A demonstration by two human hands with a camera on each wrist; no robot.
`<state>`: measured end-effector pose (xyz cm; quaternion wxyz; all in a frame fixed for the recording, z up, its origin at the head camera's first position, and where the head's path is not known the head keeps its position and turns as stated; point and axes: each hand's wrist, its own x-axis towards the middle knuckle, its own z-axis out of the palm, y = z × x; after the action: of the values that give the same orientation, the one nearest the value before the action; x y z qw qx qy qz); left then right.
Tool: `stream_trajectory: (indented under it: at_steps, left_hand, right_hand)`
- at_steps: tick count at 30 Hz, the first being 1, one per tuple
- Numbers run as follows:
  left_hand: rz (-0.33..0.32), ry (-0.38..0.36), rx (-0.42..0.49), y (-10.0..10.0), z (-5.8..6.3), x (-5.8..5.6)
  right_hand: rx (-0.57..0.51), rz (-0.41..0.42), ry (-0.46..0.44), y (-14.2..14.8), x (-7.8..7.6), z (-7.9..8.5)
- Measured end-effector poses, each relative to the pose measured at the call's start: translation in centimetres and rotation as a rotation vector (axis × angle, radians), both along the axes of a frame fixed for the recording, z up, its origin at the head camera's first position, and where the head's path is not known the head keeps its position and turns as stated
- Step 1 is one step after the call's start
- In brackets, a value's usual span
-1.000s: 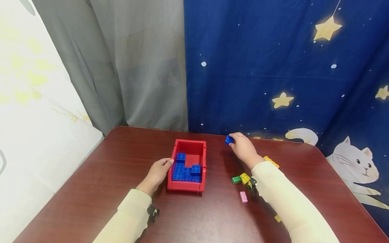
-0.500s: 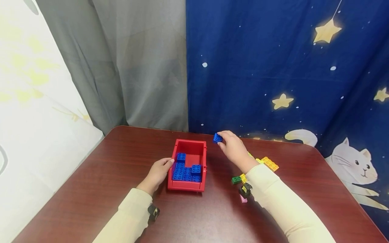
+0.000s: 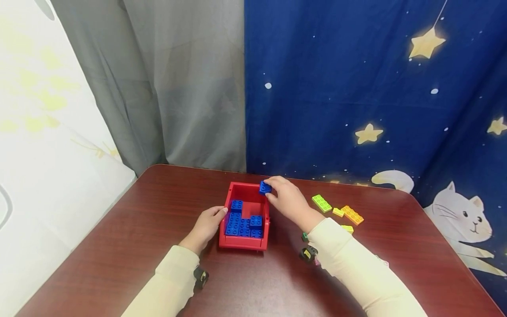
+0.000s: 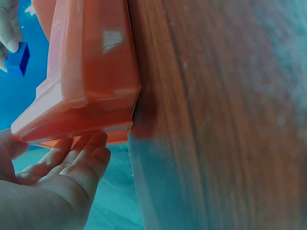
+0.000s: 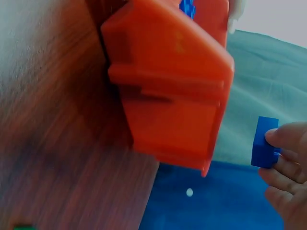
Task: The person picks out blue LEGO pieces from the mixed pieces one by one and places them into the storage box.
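Observation:
My right hand (image 3: 288, 199) pinches a blue toy brick (image 3: 264, 188) between thumb and fingertips, over the far right corner of the red box (image 3: 242, 243). In the right wrist view the held brick (image 5: 265, 142) is higher than the box's rim, apart from the wall. My left hand (image 3: 204, 226) holds the box's left side, thumb at the rim. The left wrist view shows this hand's fingers (image 4: 82, 158) against the outer wall. Several blue bricks (image 3: 233, 223) lie in the near and left part of the box; its far right floor shows bare red.
Right of the box lie a lime brick (image 3: 321, 203), a small yellow brick (image 3: 338, 212), an orange brick (image 3: 352, 215) and another yellow piece (image 3: 347, 229). Green (image 3: 304, 237) and pink bricks are partly hidden by my right sleeve. Curtains (image 3: 198, 88) hang behind the table's far edge.
My right hand has carried the blue brick leftward, from right of the box to over its far right corner. The lime and yellow bricks have come into sight. My left hand stays put.

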<state>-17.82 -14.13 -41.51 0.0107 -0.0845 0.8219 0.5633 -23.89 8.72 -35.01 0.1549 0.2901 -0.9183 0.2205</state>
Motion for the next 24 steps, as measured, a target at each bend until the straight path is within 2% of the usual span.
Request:
stream_trajectory:
  at_steps: [5, 14, 24]
  left_hand:
    - [0.003, 0.0, 0.001, 0.0, 0.0, -0.1]
    - [-0.004, 0.009, -0.006, 0.0, 0.0, 0.0]
    - [-0.005, 0.004, -0.003, 0.0, 0.0, -0.1]
  right_hand:
    - [0.028, 0.024, -0.067, -1.0, 0.4, -0.4]
    - [0.056, 0.068, -0.08, -2.1, 0.8, -0.9]
    - [0.175, 0.096, -0.162, -3.4, 0.8, -1.3]
